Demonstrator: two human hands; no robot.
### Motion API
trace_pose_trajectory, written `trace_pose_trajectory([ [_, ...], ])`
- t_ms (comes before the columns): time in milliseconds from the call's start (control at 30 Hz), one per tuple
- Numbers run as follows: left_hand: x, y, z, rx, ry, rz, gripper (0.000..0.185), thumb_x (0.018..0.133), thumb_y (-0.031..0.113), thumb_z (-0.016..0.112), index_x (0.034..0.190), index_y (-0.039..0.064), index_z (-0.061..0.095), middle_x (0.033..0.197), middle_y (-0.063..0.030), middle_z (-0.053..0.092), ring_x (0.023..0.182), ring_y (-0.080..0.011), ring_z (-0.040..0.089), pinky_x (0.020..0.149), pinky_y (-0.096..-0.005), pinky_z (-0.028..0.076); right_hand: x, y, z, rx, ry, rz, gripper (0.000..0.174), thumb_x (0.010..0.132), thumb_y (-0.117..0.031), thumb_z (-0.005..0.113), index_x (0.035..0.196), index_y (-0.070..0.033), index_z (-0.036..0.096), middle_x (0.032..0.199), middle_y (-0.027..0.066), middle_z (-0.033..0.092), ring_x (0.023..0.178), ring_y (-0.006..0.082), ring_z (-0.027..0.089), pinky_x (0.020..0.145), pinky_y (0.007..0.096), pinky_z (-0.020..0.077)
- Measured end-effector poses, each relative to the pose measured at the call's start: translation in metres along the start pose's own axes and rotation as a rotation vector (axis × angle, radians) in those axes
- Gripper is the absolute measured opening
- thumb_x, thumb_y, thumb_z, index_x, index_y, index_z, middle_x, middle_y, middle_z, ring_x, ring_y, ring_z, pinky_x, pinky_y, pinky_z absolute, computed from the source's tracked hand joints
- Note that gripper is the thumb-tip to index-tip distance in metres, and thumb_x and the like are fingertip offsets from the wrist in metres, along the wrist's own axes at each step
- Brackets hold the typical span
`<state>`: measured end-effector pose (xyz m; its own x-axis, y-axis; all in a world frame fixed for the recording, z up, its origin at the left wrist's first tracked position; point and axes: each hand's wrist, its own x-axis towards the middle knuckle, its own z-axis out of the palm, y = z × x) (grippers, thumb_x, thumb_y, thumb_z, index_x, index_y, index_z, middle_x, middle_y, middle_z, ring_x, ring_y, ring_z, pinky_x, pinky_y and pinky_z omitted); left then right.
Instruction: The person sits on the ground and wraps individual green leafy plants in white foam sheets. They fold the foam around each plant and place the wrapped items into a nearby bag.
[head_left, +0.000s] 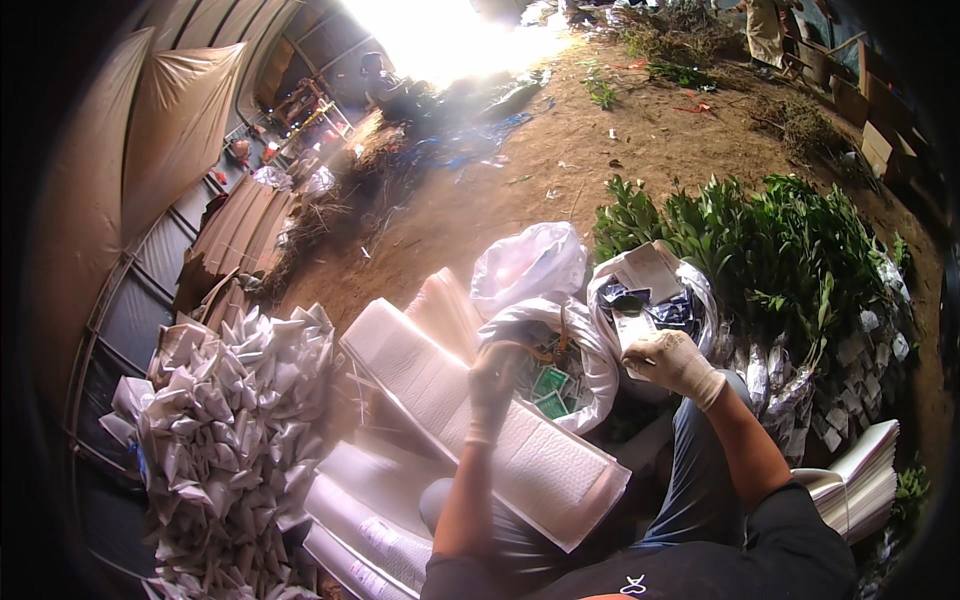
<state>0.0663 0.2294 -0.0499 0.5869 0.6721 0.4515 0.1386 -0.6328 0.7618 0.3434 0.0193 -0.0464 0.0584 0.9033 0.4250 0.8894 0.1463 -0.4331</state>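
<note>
My left hand (491, 386), in a pale work glove, hovers over a stack of white padded bubble mailers (517, 442) that lies across my lap. Its fingertips are next to an orange-handled tool (556, 346) at a white sack (600, 390); whether they grip it is unclear. Green and white packets (551, 390) fill that sack. My right hand (671, 364), also gloved, pinches a small white packet (632, 328) above a second white sack (705, 300). Dark blue packets (671, 311) and a pale printed card (651, 271) lie in this sack.
Leafy green cuttings (750, 247) with wrapped bases stand at the right. A big heap of filled white mailers (232, 427) rises at the left. More mailers (375, 517) lie left of my legs, and a tied stack (862, 480) sits at right. A person (386, 86) sits farther back.
</note>
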Motion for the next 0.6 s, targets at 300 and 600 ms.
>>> trace_pose_trajectory([
  [300,0.0003,0.0039,0.0001,-0.008,0.004,-0.015,0.026,0.095,-0.004,0.059,0.117,-0.001,0.073,0.111,-0.0138,0.073,0.106,-0.0254,0.070,0.099,-0.0349,0.054,-0.0010,0.0034,0.0028,-0.030,0.000,-0.015,0.011,0.095,-0.024,0.075,0.097,-0.013,0.075,0.090,0.0076,0.074,0.082,0.0316,0.073,0.076,0.0422,0.0585],
  [600,0.0005,0.0022,0.0005,0.002,-0.001,-0.011,0.025,0.096,-0.003,0.059,0.116,-0.002,0.073,0.110,-0.0141,0.073,0.106,-0.0246,0.070,0.098,-0.0348,0.054,-0.0015,0.0048,0.0039,-0.014,-0.015,0.008,0.013,0.096,-0.026,0.074,0.097,-0.014,0.075,0.088,0.0078,0.074,0.081,0.0314,0.073,0.076,0.0422,0.0585],
])
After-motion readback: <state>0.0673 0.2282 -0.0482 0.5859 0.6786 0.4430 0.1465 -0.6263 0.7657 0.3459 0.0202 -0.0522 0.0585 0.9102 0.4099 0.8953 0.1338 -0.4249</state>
